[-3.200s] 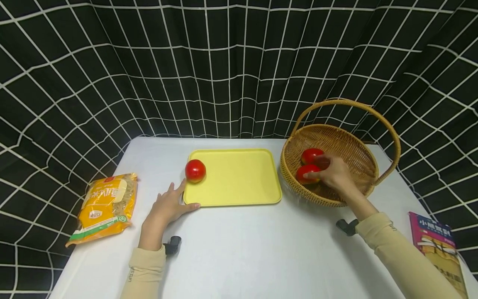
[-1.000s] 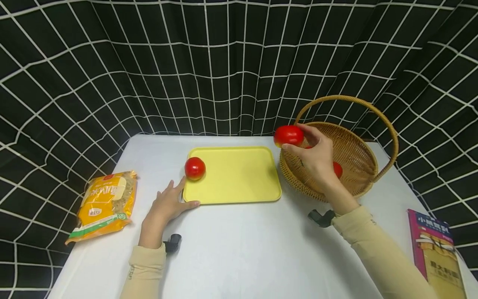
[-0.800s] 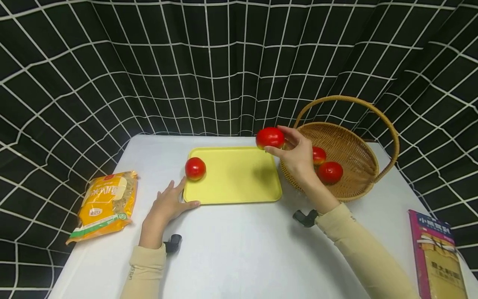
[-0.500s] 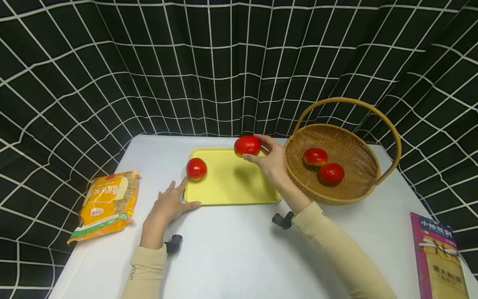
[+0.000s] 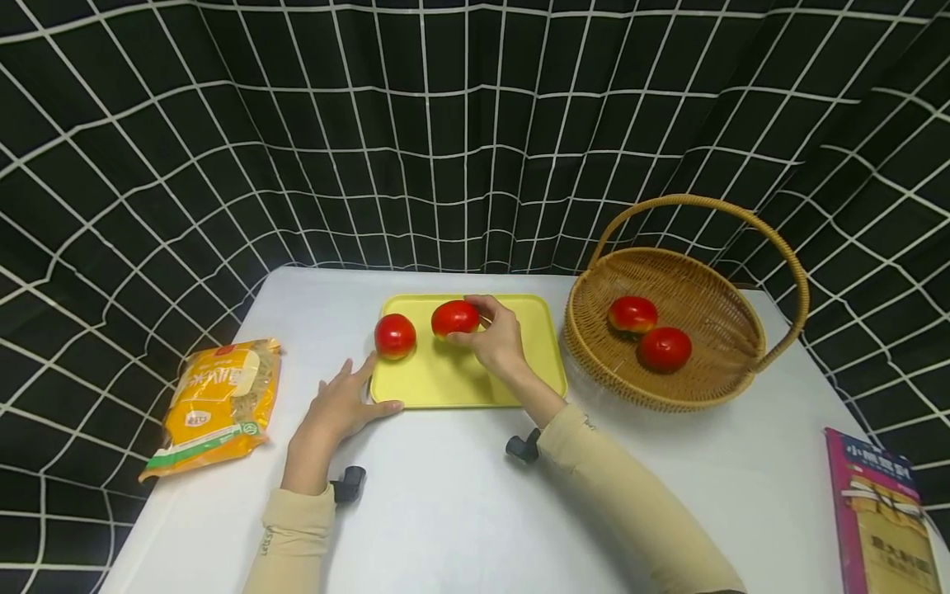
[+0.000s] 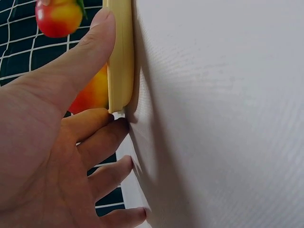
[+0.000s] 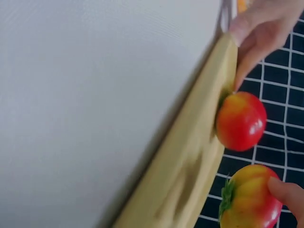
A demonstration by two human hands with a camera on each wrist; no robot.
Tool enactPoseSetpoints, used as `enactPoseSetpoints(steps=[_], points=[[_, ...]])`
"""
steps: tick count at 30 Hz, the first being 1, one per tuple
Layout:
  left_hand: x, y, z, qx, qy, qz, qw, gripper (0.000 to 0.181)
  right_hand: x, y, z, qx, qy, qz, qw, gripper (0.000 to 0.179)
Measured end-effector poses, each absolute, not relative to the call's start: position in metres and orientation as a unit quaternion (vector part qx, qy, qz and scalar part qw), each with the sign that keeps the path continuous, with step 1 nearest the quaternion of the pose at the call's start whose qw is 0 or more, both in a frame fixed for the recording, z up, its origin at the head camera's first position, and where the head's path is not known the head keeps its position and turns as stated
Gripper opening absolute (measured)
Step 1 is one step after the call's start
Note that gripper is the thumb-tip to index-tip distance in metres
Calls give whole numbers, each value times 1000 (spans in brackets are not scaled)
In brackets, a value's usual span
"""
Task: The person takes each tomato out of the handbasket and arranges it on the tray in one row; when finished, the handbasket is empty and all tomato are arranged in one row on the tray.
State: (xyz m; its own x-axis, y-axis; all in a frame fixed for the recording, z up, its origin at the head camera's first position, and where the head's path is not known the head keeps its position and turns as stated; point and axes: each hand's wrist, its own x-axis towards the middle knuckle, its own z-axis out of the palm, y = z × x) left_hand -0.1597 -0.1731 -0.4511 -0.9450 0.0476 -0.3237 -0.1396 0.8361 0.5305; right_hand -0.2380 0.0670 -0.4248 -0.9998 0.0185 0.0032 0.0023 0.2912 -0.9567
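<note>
Okay, my right grip (image 5: 499, 337) pinches a glossy red tomato with yellow patches (image 5: 453, 318) by its right end, thumb on the near side, fingertips on the far side; most of it juts out left of the fingers. It hangs over a shallow yellow rectangular tray (image 5: 533, 351), apart from the surface, leafy green stem end (image 7: 226, 199) facing down toward it in the wrist views.

My left grip (image 5: 343, 403) is spread and relaxed: thumb against the tray's near edge, index finger at its left edge, just beside a second round red tomato (image 5: 395, 337) sitting at the tray's left end. Both tomatoes near each other, not touching.

Right of the tray: round brown woven basket with arched handle (image 5: 723, 330), two more red tomatoes (image 5: 665, 350) inside. White bench (image 5: 438, 495); orange plastic bag (image 5: 211, 404) far left, flat purple-and-tan packet (image 5: 883, 511) far right. Black cloth with white grid lines (image 5: 462, 181) behind.
</note>
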Motion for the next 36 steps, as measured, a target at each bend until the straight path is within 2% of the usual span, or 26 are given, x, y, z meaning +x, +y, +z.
enactPoseSetpoints(steps=[8, 24, 36], points=[[-159, -174, -451, -23, 943, 289, 162, 106, -238, 55, -437, -9, -817, 577, -16, 64], [-160, -173, -451, -19, 946, 283, 154, 104, -245, 45, -454, -9, -821, 570, -14, 66], [-159, -174, -452, -25, 946, 283, 157, 105, -245, 45, -456, 6, -831, 555, -21, 76]])
